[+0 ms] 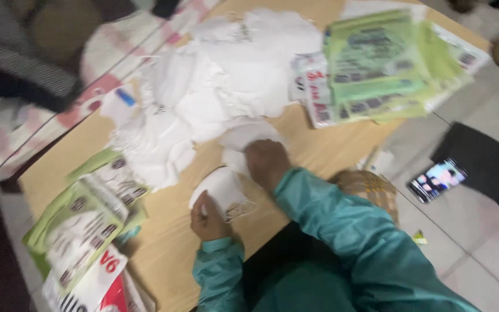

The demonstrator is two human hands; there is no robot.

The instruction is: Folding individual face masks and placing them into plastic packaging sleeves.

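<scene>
A white face mask point(222, 188) lies on the low wooden table point(319, 151) near its front edge. My left hand point(207, 218), in a teal sleeve, pinches the mask's near edge. Just beyond it my right hand point(267, 163) rests fingers-down on another white mask point(244, 137) at the edge of a big loose pile of white masks point(215, 86). The view is blurred, so the fingers' exact grip is unclear.
Stacks of green-and-white flat packets lie at the table's right back point(379, 63) and left front point(85, 216). A red-and-white packet point(96, 283) is at the lower left. A woven basket point(371, 188) and a lit phone point(437, 180) are on the tiled floor to the right. Striped cloth point(47, 124) hangs at the left.
</scene>
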